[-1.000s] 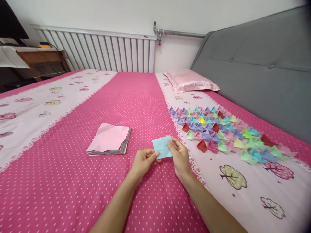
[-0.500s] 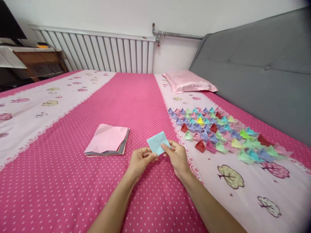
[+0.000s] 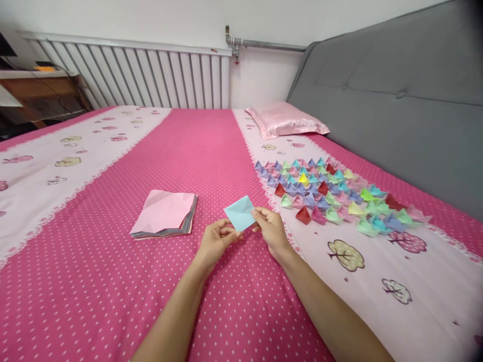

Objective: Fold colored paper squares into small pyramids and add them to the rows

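A folded light blue paper (image 3: pixel 239 212) is held just above the pink dotted bedsheet (image 3: pixel 94 281), pinched between both hands. My left hand (image 3: pixel 216 242) grips its lower left edge with closed fingers. My right hand (image 3: pixel 270 230) pinches its right edge. To the left of the hands a stack of square papers (image 3: pixel 165 214), pink sheet on top, lies on the bed. Right of my right hand, several small folded paper boats (image 3: pixel 326 195) in many colours stand in rows.
A pink satin pillow (image 3: pixel 284 118) lies at the far end by the grey padded headboard (image 3: pixel 396 95). A white radiator (image 3: pixel 136 75) runs along the wall behind the bed. A wooden shelf (image 3: pixel 41 93) stands at the far left.
Both hands have turned the blue paper so that a corner points up, and shifted it slightly left and away. The view has swung a little to the right.
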A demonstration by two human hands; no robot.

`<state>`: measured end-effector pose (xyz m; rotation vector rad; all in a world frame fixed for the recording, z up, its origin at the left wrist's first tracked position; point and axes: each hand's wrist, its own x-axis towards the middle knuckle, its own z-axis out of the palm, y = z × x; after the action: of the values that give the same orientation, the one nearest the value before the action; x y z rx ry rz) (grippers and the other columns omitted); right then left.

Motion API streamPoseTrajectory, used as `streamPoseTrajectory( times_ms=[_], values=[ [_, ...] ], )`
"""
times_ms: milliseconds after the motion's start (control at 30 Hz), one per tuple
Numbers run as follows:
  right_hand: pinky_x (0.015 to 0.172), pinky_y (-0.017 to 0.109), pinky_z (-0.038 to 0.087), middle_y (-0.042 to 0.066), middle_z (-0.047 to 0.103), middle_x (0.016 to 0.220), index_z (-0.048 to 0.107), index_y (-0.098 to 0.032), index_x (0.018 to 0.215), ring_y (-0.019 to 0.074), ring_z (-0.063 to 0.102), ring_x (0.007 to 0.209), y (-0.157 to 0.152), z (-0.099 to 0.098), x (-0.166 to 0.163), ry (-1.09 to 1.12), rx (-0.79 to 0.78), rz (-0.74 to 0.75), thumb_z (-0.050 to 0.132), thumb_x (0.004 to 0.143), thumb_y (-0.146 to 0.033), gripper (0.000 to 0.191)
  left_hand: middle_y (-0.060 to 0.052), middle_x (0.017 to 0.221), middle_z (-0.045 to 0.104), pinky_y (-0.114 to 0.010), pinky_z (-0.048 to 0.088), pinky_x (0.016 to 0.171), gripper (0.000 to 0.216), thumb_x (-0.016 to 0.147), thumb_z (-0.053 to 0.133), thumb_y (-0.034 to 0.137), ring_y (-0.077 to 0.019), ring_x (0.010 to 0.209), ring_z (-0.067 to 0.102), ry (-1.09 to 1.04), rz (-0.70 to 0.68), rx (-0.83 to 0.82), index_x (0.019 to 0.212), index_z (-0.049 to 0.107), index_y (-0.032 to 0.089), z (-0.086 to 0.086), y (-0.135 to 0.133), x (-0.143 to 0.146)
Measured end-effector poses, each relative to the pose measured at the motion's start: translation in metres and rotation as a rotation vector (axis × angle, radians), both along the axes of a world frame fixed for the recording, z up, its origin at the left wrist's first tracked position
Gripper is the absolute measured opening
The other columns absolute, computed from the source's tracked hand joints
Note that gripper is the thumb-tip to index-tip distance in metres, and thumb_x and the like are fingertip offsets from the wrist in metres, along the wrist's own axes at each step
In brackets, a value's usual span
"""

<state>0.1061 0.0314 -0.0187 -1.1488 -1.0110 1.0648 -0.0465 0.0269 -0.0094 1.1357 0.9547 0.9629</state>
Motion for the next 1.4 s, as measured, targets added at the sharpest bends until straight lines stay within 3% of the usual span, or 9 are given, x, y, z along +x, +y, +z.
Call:
streamPoseTrajectory(
  times_ms=[133,367,700,833,933,1033,1267,1400],
  values=[
    [0.051,0.022,0.044,0.001,0.065,0.069,0.067,-0.015,0.087,0.0125,0.055,0.058,0.002,0.003,0.007,-0.057,0.045,-0.014,0.059,0.074,-0.042,0.031,-0.013,0.091,0.068,-0.025,0.049,0.064,0.046,0.070,0.065,0.044,-0.0175,0.074,0.065,-0.087,0.015,-0.068,0.103,0.059,0.012,0.001,0.001,-0.003],
    [0.052,0.023,0.045,0.000,0.061,0.071,0.066,-0.020,0.092,0.0125,0.052,0.058,0.002,0.001,0.010,-0.192,0.120,0.074,0.052,0.079,-0.043,0.029,-0.019,0.108,0.063,-0.026,0.052,0.059,0.056,0.082,0.036,0.058,-0.0209,0.074,0.067,-0.188,-0.044,-0.289,0.103,0.058,0.010,0.003,0.003,-0.002],
    [0.054,0.023,0.045,0.001,0.062,0.077,0.065,-0.023,0.096,0.0141,0.054,0.063,-0.001,-0.001,0.005,-0.265,0.144,0.204,0.046,0.084,-0.040,0.028,-0.016,0.105,0.065,-0.026,0.051,0.079,0.042,0.086,0.045,0.040,-0.0186,0.081,0.067,-0.324,-0.097,-0.428,0.109,0.059,0.008,0.003,0.001,0.001],
    [0.077,0.030,0.047,0.004,0.064,0.099,0.060,-0.024,0.108,0.0180,0.059,0.088,-0.003,0.002,0.005,-0.364,0.232,0.174,0.045,0.085,-0.032,0.028,-0.015,0.107,0.065,-0.026,0.051,0.080,0.042,0.085,0.045,0.041,-0.0188,0.083,0.067,-0.332,-0.068,-0.426,0.109,0.060,0.010,0.004,0.002,0.000],
    [0.096,0.036,0.038,0.005,0.055,0.120,0.054,-0.028,0.119,0.0200,0.048,0.113,-0.005,0.007,0.005,-0.492,0.341,0.141,0.048,0.084,-0.024,0.036,-0.015,0.110,0.064,-0.026,0.050,0.082,0.040,0.085,0.046,0.038,-0.0185,0.085,0.066,-0.325,-0.066,-0.433,0.109,0.059,0.009,0.005,0.001,0.000],
    [0.102,0.040,0.032,0.004,0.044,0.129,0.052,-0.031,0.122,0.0208,0.039,0.122,-0.007,0.009,0.005,-0.608,0.380,0.109,0.050,0.081,-0.020,0.042,-0.015,0.111,0.063,-0.027,0.050,0.083,0.038,0.085,0.047,0.035,-0.0184,0.085,0.066,-0.326,-0.065,-0.442,0.109,0.059,0.008,0.003,0.001,0.000],
    [0.104,0.043,0.029,0.002,0.038,0.135,0.064,-0.030,0.102,0.0239,0.036,0.125,-0.011,0.011,0.004,-0.635,0.403,0.083,0.060,0.072,-0.015,0.034,-0.012,0.102,0.067,-0.031,0.047,0.088,0.024,0.079,0.045,0.017,-0.0190,0.092,0.063,-0.408,0.028,-0.374,0.092,0.064,0.008,-0.004,0.004,-0.001],
    [0.103,0.043,0.031,0.000,0.040,0.134,0.070,-0.027,0.081,0.0232,0.038,0.122,-0.010,0.010,0.004,-0.610,0.384,0.090,0.060,0.069,-0.011,0.022,-0.009,0.084,0.070,-0.025,0.052,0.076,0.015,0.076,0.050,0.012,-0.0158,0.077,0.065,-0.403,0.185,-0.292,0.077,0.065,0.009,-0.004,0.006,0.000]
  ],
)
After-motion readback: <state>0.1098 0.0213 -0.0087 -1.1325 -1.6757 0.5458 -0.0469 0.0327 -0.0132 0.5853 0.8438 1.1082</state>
